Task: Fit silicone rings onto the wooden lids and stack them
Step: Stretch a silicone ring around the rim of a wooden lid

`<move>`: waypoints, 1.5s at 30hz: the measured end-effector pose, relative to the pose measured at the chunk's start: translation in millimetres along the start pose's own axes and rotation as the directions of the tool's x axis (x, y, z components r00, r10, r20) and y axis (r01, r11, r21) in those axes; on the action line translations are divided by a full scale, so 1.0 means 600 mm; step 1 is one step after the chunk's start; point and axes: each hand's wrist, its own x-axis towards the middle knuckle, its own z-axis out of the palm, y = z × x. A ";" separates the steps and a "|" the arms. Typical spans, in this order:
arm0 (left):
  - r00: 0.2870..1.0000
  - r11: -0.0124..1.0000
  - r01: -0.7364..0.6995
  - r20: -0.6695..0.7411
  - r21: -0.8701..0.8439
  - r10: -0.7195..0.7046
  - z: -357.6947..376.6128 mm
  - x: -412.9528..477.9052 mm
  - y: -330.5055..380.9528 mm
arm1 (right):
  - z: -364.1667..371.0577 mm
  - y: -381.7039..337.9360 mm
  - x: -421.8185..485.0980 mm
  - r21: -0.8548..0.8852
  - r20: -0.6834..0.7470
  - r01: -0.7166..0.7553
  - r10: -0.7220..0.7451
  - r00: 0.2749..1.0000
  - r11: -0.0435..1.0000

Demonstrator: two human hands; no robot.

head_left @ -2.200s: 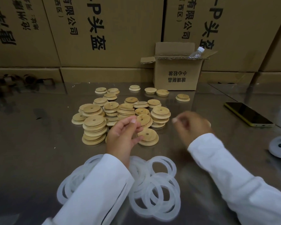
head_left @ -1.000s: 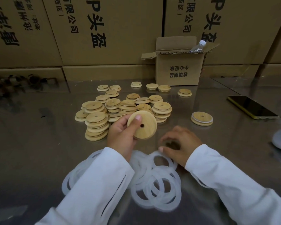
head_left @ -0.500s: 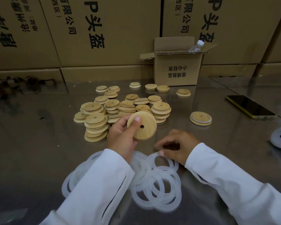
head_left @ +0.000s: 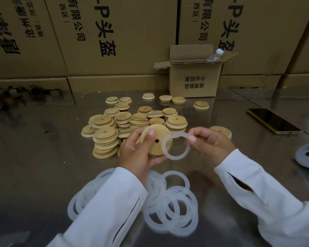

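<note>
Fitting is in hand: a lid [head_left: 156,148] is gripped by the left hand [head_left: 136,154], a ring [head_left: 175,157] pinched by the right hand [head_left: 210,145]; next, the ring likely must be stretched around it.

Single view: head-worn wide-angle, looking forward and down across the steel table [head_left: 34,166] from its near edge to the far edge, where stacked cartons [head_left: 123,32] fill the top of frame. Close range: sleeves [head_left: 105,211] enter at the bottom. The left hand [head_left: 134,154] gripping a wooden lid [head_left: 155,148] and the right hand [head_left: 214,145] pinching a silicone ring [head_left: 176,157] sit mid-frame. Lines bow at the frame sides.
</note>
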 end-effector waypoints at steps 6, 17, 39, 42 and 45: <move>0.976 0.979 0.200 0.085 0.037 -0.203 0.009 -0.003 -0.006 | 0.025 0.011 0.002 -0.038 -0.222 -0.056 0.046 0.974 0.998; 0.976 0.975 -0.001 0.215 0.221 -0.047 0.012 -0.010 -0.016 | 0.044 0.002 -0.010 -0.406 -0.289 0.150 -0.282 0.915 0.902; 0.961 0.928 -0.192 0.252 0.318 0.113 0.009 -0.013 -0.009 | 0.034 -0.009 -0.001 -0.183 -0.301 -0.010 -0.046 0.953 0.983; 0.967 0.939 -0.179 0.229 0.293 0.113 0.008 -0.012 -0.006 | 0.035 -0.011 -0.002 -0.163 -0.276 -0.011 -0.035 0.961 0.987; 0.977 0.971 -0.112 0.204 0.210 0.069 0.007 -0.011 -0.005 | 0.039 -0.013 -0.002 -0.165 -0.259 -0.006 -0.038 0.965 0.986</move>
